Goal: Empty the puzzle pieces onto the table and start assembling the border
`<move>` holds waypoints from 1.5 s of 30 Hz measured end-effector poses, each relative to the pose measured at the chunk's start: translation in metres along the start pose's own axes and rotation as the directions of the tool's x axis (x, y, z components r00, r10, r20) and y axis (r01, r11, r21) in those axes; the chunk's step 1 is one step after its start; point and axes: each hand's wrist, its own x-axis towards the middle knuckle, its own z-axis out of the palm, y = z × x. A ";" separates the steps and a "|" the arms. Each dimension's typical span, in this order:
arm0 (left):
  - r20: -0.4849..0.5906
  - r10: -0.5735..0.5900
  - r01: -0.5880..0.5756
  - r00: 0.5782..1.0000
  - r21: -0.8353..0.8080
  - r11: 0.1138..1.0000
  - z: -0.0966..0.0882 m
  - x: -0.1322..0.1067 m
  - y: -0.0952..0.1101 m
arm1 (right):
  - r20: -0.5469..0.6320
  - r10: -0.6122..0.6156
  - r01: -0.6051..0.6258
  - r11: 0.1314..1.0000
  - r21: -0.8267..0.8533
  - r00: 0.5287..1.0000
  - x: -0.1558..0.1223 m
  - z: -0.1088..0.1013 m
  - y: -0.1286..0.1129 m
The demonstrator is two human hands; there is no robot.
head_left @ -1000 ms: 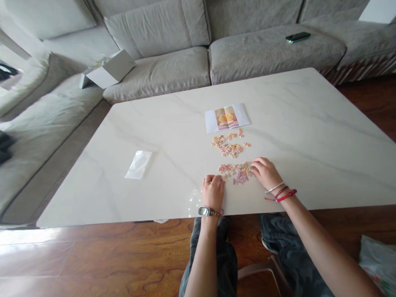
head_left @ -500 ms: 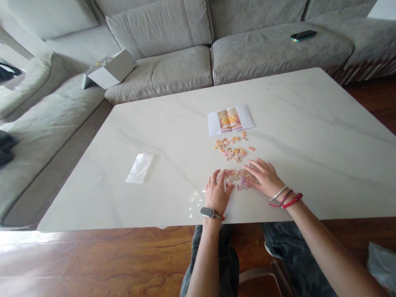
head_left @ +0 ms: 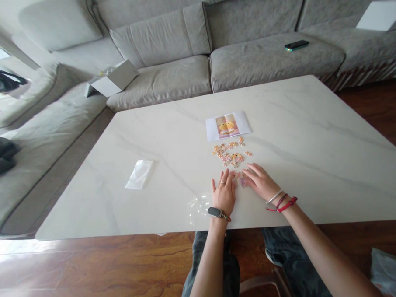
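Small pink and purple jigsaw puzzle pieces (head_left: 241,180) lie on the table between my two hands, partly covered by them. My left hand (head_left: 224,193) rests over the left side of these pieces, fingers stretched out and pointing away from me. From the right, my right hand (head_left: 259,181) reaches the same pieces with its fingers apart and fingertips on or just above them. Beyond my hands is a second spread of orange and pink puzzle pieces (head_left: 229,157). Behind it lies a creased paper sheet (head_left: 227,125) with a picture of yellow figures.
The white marbled table (head_left: 94,188) carries a clear plastic bag (head_left: 139,174) to the left. A grey sofa (head_left: 178,75) runs along the far side, with a phone (head_left: 296,45) and a white box (head_left: 116,77) on it. Another plastic bag (head_left: 392,271) is at lower right.
My left hand has moved right, over the near pieces, and its fingers have straightened. My right hand stays by the pieces. The whole view has shifted slightly.
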 end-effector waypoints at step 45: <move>0.029 -0.152 0.154 0.988 -0.232 0.961 -0.033 0.023 -0.032 | 0.268 -0.125 0.150 0.986 -0.073 0.955 0.090 -0.004 -0.004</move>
